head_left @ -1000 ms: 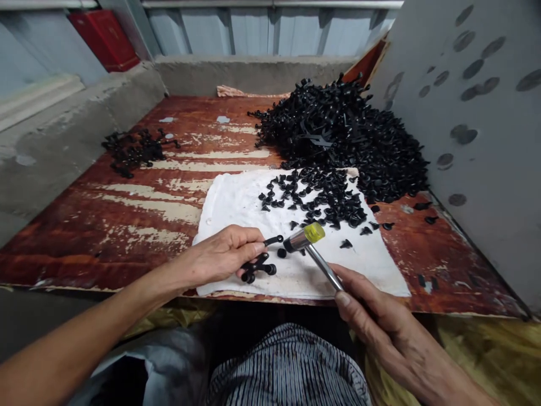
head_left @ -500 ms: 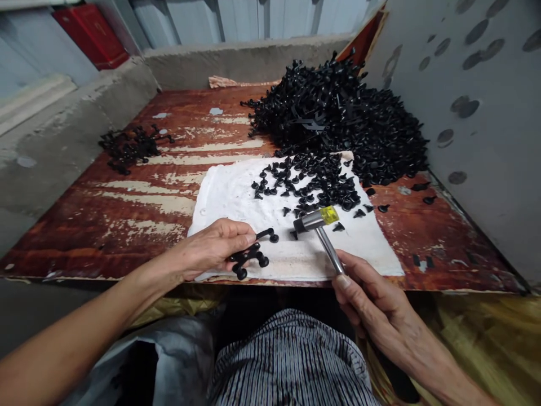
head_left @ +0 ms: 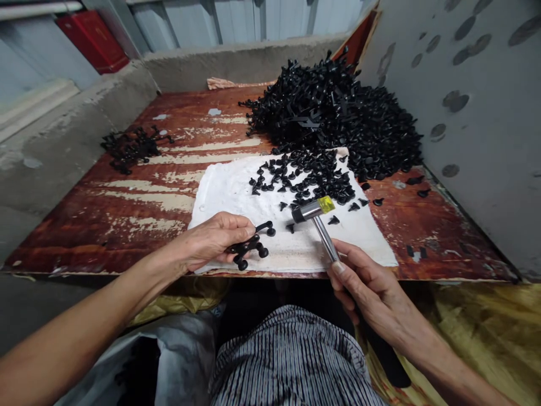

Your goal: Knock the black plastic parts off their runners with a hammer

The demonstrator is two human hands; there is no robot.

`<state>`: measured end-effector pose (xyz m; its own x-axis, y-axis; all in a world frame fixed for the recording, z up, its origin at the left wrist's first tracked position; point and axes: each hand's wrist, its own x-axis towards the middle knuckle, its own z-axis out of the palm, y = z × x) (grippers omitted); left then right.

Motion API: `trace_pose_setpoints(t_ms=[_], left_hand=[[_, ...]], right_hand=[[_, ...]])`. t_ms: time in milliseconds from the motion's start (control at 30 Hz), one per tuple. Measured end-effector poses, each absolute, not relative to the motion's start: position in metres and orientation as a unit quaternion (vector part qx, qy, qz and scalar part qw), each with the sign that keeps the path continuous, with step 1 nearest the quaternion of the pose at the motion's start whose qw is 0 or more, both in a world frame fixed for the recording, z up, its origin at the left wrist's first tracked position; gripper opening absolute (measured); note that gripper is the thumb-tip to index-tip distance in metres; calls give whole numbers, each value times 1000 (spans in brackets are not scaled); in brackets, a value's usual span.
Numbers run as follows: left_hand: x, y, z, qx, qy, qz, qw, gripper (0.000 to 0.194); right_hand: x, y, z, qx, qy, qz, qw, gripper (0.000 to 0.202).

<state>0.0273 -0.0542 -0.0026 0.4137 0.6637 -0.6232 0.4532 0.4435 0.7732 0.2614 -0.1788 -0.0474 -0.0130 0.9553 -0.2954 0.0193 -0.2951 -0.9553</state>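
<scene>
My left hand [head_left: 222, 237] is closed around several black plastic parts [head_left: 252, 248] with round knobbed ends, which stick out past the thumb over the front of a white cloth [head_left: 224, 192]. My right hand [head_left: 366, 282] grips the metal handle of a mallet [head_left: 313, 211]. Its head, with one black face and one yellow face, is raised over the cloth. Small black plug-like pieces [head_left: 313, 175] lie scattered on the cloth, and a few single ones sit close to the mallet head. The palm side of my left hand is hidden.
A large heap of black parts [head_left: 329, 113] covers the back right of the worn red table [head_left: 143, 225]. A smaller pile [head_left: 133, 148] lies at the left by a low concrete ledge [head_left: 97, 113]. A grey panel [head_left: 460, 129] bounds the right side. An open white bag [head_left: 181, 349] hangs below the edge.
The view has shifted slightly. Both hands keep their holds, on the black parts and the mallet, with hardly any movement relative to the cloth.
</scene>
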Motion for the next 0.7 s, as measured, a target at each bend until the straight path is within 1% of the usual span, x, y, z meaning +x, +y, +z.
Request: trace_pose_setpoints(t_ms=[233, 500, 600, 700], left_hand=[[32, -57, 1, 529, 556, 70, 637, 32], [35, -59, 3, 548, 539, 72, 636, 27], [36, -59, 3, 569, 543, 73, 614, 25], [37, -58, 4, 600, 539, 62, 588, 25]], right_hand=[[264, -179, -52, -575, -429, 565, 408, 65], [262, -178, -47, -589, -438, 550, 399, 60], [264, -180, -49, -597, -477, 516, 388, 52], [266, -183, -48, -606, -561, 434, 362, 47]])
